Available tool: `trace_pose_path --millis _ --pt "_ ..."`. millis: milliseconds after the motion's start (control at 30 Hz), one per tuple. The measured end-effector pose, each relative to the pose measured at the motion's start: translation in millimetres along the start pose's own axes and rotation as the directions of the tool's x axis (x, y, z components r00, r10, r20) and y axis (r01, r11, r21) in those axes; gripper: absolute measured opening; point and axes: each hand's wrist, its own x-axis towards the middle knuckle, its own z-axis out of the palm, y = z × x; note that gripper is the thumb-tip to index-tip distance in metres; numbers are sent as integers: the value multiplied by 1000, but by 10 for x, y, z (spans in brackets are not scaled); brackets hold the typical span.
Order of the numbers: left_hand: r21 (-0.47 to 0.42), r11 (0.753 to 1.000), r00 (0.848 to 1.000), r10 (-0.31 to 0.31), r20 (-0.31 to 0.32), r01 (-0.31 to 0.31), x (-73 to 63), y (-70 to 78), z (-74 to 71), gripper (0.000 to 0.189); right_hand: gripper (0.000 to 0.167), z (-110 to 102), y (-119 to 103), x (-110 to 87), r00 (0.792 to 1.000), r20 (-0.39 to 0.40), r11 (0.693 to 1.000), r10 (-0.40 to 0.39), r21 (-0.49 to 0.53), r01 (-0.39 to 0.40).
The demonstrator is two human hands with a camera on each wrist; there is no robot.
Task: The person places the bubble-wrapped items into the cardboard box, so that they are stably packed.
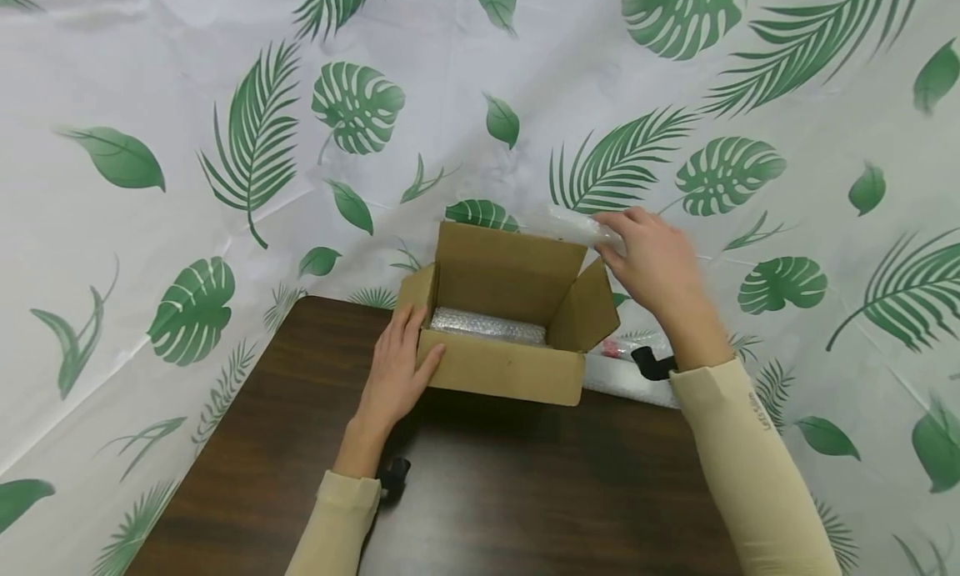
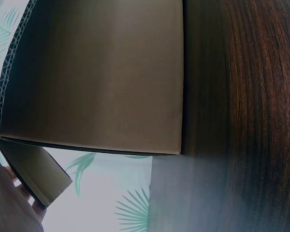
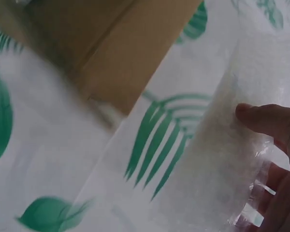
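An open cardboard box (image 1: 501, 371) stands on the dark wooden table with its flaps raised. My left hand (image 1: 397, 361) grips its left front corner, thumb on the front flap and fingers about the left flap; the left wrist view catches fingers (image 2: 14, 203) at that flap. Inside the box lies a silvery bubble-wrapped piece (image 1: 487, 324). Above the right back corner, my right hand (image 1: 651, 255) pinches a clear sheet of bubble wrap (image 3: 217, 140) between thumb and fingers. Part of the sheet blends into the white backdrop.
Right of the box lies a flat piece of bubble wrap (image 1: 628, 379), with a clear plastic piece bearing a red mark (image 1: 613, 348) behind it. The brown table (image 1: 480, 493) stretches toward me. A leaf-patterned sheet (image 1: 450, 84) hangs behind.
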Motion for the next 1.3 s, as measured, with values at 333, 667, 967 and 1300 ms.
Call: trace_pose_path --millis 333,667,967,1300 --pt "5 1000 1000 -21 23 21 36 -30 -14 81 45 249 -535 327 979 138 988 -151 47 146" --pt "4 1000 998 -27 56 27 62 -14 -35 82 48 986 -638 542 882 440 972 -170 221 77" --pt "-3 999 997 -52 54 52 40 -24 -33 80 41 1470 -636 552 820 551 957 -153 291 -17" --pt "23 999 998 -35 43 34 41 -24 -38 81 43 1587 -689 526 773 608 946 -180 322 -34"
